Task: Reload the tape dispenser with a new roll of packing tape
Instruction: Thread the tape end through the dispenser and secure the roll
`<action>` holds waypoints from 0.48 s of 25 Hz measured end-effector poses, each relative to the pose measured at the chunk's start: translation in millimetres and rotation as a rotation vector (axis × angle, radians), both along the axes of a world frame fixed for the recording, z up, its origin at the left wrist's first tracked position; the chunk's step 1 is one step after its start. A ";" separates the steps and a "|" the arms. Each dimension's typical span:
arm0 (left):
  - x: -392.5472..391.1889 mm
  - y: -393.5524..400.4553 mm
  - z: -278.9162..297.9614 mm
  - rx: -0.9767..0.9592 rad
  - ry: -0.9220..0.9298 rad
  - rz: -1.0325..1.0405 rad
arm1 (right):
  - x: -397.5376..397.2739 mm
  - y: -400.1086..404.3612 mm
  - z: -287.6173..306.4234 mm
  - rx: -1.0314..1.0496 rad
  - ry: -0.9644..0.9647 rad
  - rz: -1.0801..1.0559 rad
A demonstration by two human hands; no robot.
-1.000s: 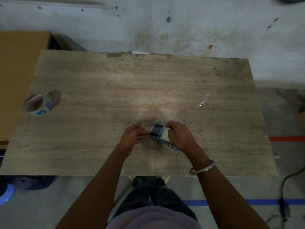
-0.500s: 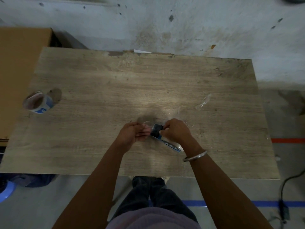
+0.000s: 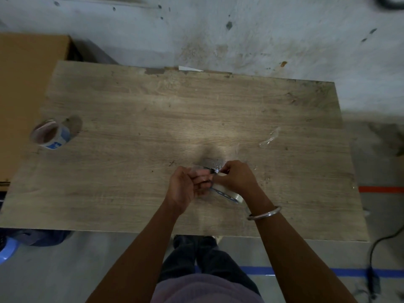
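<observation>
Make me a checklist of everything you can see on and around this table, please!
Surface: wooden table, worn, far edge chipped.
Job's things: tape dispenser with clear tape, held over the table; spare tape roll at the left edge.
Clutter: crumpled clear tape scrap on the right.
Grippers: left hand and right hand both on the dispenser; metal bangle on the right wrist.
Cables: black cable on the floor, right.
Surroundings: cardboard box left; blue floor line; orange floor line; blue stool, partly visible.
</observation>
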State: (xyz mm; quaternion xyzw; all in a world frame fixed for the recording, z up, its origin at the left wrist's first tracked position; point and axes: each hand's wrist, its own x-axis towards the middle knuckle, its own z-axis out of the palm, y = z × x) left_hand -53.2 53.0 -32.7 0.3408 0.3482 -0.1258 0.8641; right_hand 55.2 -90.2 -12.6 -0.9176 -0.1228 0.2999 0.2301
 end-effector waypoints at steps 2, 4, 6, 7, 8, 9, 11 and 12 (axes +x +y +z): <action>2.5 0.0 5.3 0.068 0.015 -0.032 | 0.2 -1.9 -1.5 -0.006 -0.005 -0.014; 7.6 -3.1 10.0 0.317 0.033 -0.121 | -0.7 -3.1 0.1 -0.006 -0.003 -0.018; 18.6 -3.2 14.3 0.541 0.055 -0.106 | -2.6 -2.8 3.2 -0.001 -0.005 -0.015; 24.8 0.0 14.0 0.595 0.054 -0.089 | -3.9 -2.1 4.8 -0.003 -0.007 -0.012; 32.5 5.1 13.7 0.631 0.050 -0.104 | -4.7 -1.8 5.7 -0.011 -0.014 -0.007; 40.5 11.9 14.5 0.663 0.042 -0.150 | -6.2 -0.9 5.7 -0.023 -0.024 -0.001; 57.6 24.9 10.0 0.755 -0.023 -0.301 | -8.7 -0.3 4.7 -0.043 -0.047 -0.007; 67.2 28.5 6.0 0.849 -0.079 -0.389 | -9.4 0.1 4.0 -0.047 -0.058 -0.020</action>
